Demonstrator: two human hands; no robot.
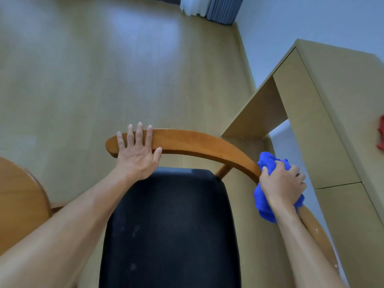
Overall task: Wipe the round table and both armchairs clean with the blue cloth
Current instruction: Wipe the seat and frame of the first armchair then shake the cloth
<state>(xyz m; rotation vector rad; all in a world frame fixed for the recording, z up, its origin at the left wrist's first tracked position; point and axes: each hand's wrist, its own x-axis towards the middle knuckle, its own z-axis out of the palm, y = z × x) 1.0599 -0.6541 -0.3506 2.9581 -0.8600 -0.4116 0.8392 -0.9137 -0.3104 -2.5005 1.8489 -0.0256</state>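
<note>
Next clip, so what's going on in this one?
A person is wiping a wooden armchair. The right hand grips a bunched bright blue cloth against the chair's curved brown wooden rail, at its right bend. The left hand lies flat, fingers straight, on the rail's left end. The black padded seat shows faint pale marks. An edge of the round wooden table sits at lower left.
</note>
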